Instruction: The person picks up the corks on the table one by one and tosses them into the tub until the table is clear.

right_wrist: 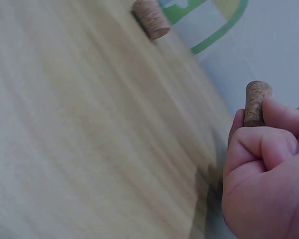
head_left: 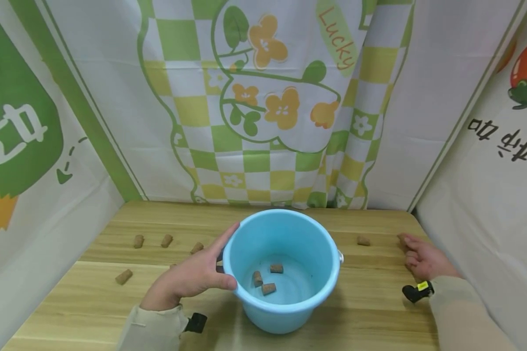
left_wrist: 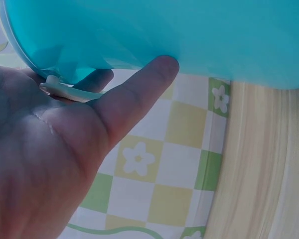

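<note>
A light blue bucket (head_left: pixel 284 312) stands in the middle of the wooden table, with three corks (head_left: pixel 269 288) on its inside bottom. My left hand (head_left: pixel 197 273) rests on the bucket's left side, its thumb and fingers spread fairly straight against the outside near the rim. In the left wrist view, a pale handle (left_wrist: pixel 72 93) runs between the digits. At the table's right side, my right hand (head_left: pixel 426 256) pinches a cork (right_wrist: pixel 256 102) between thumb and fingers, one end sticking out. Another cork (head_left: pixel 363 241) lies on the table between that hand and the bucket.
Left of the bucket, several loose corks (head_left: pixel 124 277) are scattered on the table (head_left: pixel 92 304), one partly hidden by my left hand. A checked curtain (head_left: pixel 263 178) hangs along the back edge, and printed cloth walls (head_left: pixel 496 195) stand at both sides.
</note>
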Action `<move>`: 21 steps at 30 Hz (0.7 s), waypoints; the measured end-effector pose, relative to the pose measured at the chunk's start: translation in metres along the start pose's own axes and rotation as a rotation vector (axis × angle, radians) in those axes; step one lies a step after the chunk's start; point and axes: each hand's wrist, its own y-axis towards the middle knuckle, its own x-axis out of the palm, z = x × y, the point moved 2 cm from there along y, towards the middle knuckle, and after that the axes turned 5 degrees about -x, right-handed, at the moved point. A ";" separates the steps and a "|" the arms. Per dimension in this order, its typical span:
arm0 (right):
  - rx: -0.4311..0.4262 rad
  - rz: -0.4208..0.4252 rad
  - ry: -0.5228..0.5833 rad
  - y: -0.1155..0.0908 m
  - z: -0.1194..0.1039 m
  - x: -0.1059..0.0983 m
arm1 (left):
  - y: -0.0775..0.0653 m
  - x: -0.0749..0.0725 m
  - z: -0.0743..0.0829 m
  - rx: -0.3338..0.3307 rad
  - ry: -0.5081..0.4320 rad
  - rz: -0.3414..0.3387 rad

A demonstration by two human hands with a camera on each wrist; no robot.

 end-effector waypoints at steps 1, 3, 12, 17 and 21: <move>0.010 -0.001 0.027 -0.001 -0.001 0.000 | 0.000 0.000 0.000 -0.003 0.000 0.001; 0.019 -0.003 0.059 -0.001 -0.003 -0.001 | 0.000 0.000 0.000 -0.006 0.005 0.003; 0.066 -0.037 0.258 -0.007 -0.010 0.002 | 0.002 0.000 0.002 -0.005 0.007 0.002; 0.078 -0.084 0.335 -0.008 -0.015 0.009 | 0.002 -0.001 0.002 0.003 0.001 -0.005; 0.044 -0.126 0.291 -0.007 -0.018 0.013 | 0.001 0.000 0.002 0.013 -0.012 -0.018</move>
